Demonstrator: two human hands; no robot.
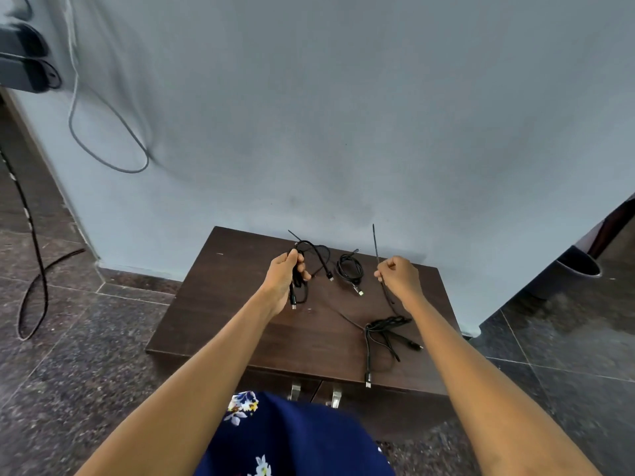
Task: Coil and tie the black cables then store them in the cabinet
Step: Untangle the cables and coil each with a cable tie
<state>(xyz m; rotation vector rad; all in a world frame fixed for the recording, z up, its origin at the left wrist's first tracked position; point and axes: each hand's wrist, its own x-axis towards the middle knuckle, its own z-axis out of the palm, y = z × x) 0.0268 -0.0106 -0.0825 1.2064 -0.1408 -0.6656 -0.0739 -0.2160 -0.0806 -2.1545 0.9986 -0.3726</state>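
**Black cables: limp and light, pinch them where the loops cross**

Your left hand (pixel 287 273) has its fingers curled round one bunched black cable (pixel 311 259) above the cabinet (pixel 220 304) top. Your right hand (pixel 398 278) pinches a thin cable tie (pixel 376 245), stiffer and springy. A coiled cable (pixel 349 269) lies between your hands; a loose cable (pixel 381 333) sprawls near the front edge. Expect loops to spring open, so hold the bundle's middle.
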